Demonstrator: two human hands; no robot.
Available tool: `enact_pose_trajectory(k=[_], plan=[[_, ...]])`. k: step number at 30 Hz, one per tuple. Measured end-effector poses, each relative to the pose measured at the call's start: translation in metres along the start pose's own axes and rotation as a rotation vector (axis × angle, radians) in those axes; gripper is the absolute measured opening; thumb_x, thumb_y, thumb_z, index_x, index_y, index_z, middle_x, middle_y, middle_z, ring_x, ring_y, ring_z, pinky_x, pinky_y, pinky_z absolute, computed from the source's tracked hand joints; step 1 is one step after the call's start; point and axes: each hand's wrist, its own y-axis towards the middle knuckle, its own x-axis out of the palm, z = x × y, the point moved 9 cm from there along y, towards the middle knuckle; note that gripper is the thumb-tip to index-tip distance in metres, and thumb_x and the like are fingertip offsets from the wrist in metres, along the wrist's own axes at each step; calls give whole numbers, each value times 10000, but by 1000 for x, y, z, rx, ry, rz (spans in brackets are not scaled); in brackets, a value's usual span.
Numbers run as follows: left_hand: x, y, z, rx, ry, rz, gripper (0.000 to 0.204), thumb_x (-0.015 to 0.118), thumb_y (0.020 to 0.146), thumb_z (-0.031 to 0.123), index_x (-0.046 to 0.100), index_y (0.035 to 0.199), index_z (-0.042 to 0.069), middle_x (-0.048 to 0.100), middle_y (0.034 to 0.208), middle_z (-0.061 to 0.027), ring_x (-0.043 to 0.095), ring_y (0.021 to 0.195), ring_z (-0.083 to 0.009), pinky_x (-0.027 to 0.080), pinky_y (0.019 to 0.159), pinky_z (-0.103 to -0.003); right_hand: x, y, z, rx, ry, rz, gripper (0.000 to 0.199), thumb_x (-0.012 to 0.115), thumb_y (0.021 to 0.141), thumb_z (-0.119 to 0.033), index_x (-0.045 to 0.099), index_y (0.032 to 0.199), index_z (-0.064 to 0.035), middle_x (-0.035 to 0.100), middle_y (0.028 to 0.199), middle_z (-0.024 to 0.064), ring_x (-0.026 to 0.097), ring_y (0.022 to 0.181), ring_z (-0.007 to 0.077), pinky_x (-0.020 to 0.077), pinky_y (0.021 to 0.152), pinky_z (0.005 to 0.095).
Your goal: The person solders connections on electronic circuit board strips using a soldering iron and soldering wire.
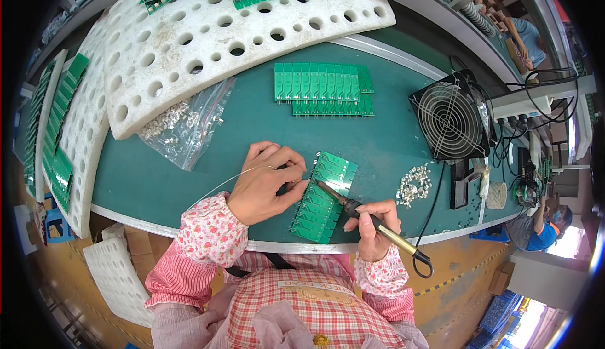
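Note:
A green circuit board panel (322, 215) lies at a slant near the table's front edge, with a row of pins along its left side. My right hand (377, 226) grips a soldering iron (403, 244) with a dark front part and a brass-coloured rear. Its tip points left, at the upper part of the pin row; whether it touches a pin I cannot tell. My left hand (268, 182) is closed on a thin solder wire (222, 186), which trails back over the wrist. Its fingertips are beside the pins, close to the iron's tip.
Behind lie stacked green panels (318, 83). A plastic bag of small metal parts (198, 128) rests by a white perforated foam sheet (208, 37) carrying more boards. At right are a loose pile of metal parts (414, 186), a fan (449, 119) and the iron's black cable (433, 207).

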Motion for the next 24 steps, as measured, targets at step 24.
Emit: enact_pose_trajectory(k=[24], plan=[[-4,-13,3,-1,-115,29,175,675,783,84,536,680,56,630,921,-14,582,926,-200,339,1049,-458,-13,-22,3,79,152,126,160,557,924,-131,513,960,19,627,680,103,630,578,135,522,544,256]])
